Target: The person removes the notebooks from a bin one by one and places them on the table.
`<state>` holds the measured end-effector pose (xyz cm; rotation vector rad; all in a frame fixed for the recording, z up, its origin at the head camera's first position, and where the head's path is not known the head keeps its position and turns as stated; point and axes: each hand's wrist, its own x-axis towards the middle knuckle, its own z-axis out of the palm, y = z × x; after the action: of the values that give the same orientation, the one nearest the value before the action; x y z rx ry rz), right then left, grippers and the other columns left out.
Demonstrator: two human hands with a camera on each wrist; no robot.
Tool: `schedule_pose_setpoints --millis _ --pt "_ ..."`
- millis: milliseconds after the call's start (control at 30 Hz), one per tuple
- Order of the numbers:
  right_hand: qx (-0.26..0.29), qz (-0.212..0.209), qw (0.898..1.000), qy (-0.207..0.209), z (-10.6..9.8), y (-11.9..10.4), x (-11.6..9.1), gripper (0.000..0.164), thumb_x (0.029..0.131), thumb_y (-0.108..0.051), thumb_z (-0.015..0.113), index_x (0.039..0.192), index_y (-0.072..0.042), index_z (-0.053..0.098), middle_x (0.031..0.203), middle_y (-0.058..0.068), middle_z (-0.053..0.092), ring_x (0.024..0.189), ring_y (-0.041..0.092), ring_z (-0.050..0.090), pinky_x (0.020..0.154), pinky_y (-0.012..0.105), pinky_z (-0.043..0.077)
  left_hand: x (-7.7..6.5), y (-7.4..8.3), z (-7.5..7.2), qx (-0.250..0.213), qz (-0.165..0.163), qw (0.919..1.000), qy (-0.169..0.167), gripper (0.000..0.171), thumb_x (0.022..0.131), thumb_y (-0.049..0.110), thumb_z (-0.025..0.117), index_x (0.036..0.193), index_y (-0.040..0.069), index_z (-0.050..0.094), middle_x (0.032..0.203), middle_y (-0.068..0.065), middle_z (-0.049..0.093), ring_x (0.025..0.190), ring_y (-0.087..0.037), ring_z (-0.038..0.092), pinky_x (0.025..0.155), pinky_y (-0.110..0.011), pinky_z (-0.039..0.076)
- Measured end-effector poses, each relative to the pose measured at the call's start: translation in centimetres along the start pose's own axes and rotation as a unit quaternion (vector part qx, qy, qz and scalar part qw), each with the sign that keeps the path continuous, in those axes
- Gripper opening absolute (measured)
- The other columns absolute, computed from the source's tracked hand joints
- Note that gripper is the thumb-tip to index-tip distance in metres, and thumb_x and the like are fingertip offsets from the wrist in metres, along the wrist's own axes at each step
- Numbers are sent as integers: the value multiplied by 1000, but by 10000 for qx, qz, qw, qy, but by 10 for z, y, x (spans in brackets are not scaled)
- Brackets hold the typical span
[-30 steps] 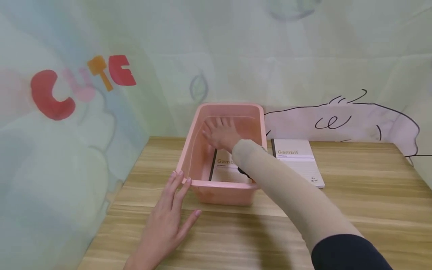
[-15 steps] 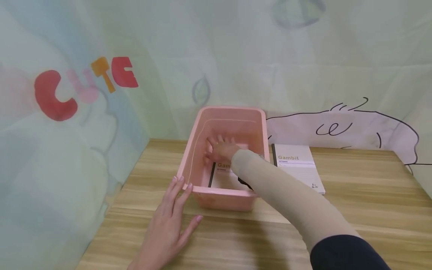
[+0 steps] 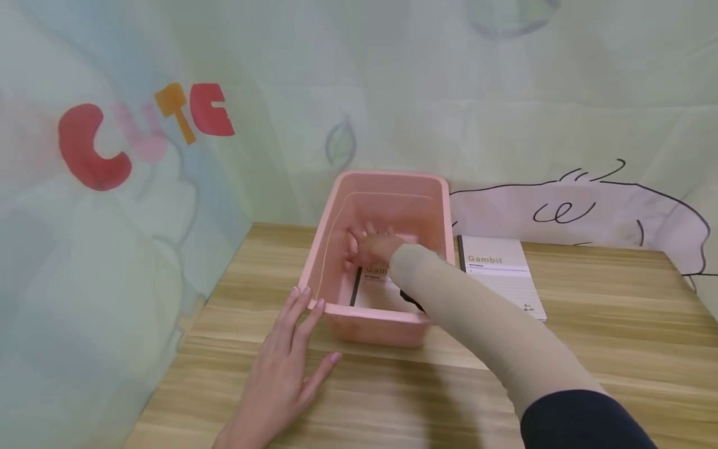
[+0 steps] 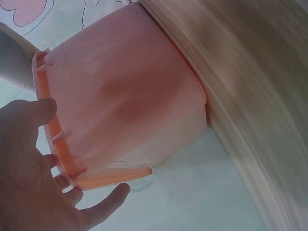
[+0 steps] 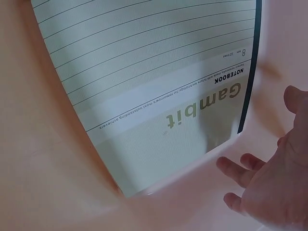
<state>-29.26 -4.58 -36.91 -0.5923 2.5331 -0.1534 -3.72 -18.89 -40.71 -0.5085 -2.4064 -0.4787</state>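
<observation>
A pink plastic basin (image 3: 376, 329) stands on the wooden table against the back curtain. My left hand (image 3: 280, 368) rests its fingertips on the basin's near-left rim, fingers stretched out. Reaching inside the basin, my right hand (image 3: 377, 247) has its fingers spread and holds nothing. Below and beside it lies a Gambit notebook (image 5: 149, 91) with a dark spine, flat on the basin floor. In the right wrist view my fingers are close to the notebook's top edge, with a visible gap. The right forearm covers part of the basin's right side in the head view.
A second Gambit notebook (image 3: 499, 274) lies on the table (image 3: 606, 349) to the right of the basin, partly behind the right sleeve (image 3: 482, 318). A printed curtain (image 3: 269, 112) closes off the back and left side.
My right hand has moved lower inside the basin, toward the notebook's top edge. The left hand stays on the rim. The head view has shifted slightly.
</observation>
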Motion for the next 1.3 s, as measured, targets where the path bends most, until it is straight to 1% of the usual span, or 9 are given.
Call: schedule_pose_setpoints --millis 100,300,400,500,633,867,1067,1133,1300 --pt "227 -161 9995 -114 -5 0 -13 81 109 -56 43 172 -28 2 179 11 -6 165 31 -3 133 53 -6 0 0 0 -5 -47 10000 -38 72 111 58 41 159 5 44 163 -20 43 159 -35 30 132 -27 11" --pt "446 -272 9981 -330 -8 3 -16 80 109 -56 42 173 -27 3 179 12 -7 165 35 -1 133 53 -6 0 1 1 24 -161 9998 -132 73 110 60 40 160 7 44 165 -18 41 160 -34 29 131 -28 13" --pt "387 -205 9986 -312 -5 4 -8 79 109 -56 42 172 -30 1 179 10 -9 165 35 -2 133 52 -6 0 1 0 94 -219 9995 -187 73 110 61 38 162 10 41 166 -16 40 161 -32 28 129 -40 28" --pt "377 -133 9989 -263 -1 4 1 80 109 -57 42 172 -32 0 179 7 -12 165 34 -6 132 53 -9 0 1 0 162 -134 9998 -57 72 110 61 38 161 9 42 165 -16 42 160 -33 30 119 -54 41" --pt "140 -212 9997 -75 0 4 5 79 109 -61 39 172 -31 1 179 8 -9 165 33 -8 132 55 -9 0 1 1 216 35 9996 197 71 111 59 38 159 7 44 163 -17 44 157 -35 34 111 -60 47" --pt "-443 -242 9984 245 2 6 16 78 110 -64 31 172 -29 0 179 12 -7 165 34 -7 133 54 -4 -2 0 1 179 -32 9998 82 72 111 60 37 161 9 41 165 -16 40 159 -35 30 110 -63 48" --pt "-1016 -379 9922 606 5 -3 13 74 113 -57 29 172 -19 9 176 20 14 163 37 10 132 53 9 -3 2 0 130 62 9998 160 71 111 58 39 160 7 42 163 -19 42 158 -36 31 105 -66 50" --pt "-1203 -435 9887 776 6 -7 9 70 113 -53 30 171 -15 17 172 22 24 159 38 18 131 52 15 -3 3 0 118 60 9998 171 71 111 58 39 161 7 42 164 -19 42 158 -36 31 103 -67 51" --pt "-1331 -536 9825 1184 0 -18 -13 60 114 -45 36 162 -10 35 166 20 37 152 38 26 128 52 20 -4 3 0 120 -27 9998 123 74 110 61 39 163 9 39 167 -18 37 160 -35 28 100 -68 53"
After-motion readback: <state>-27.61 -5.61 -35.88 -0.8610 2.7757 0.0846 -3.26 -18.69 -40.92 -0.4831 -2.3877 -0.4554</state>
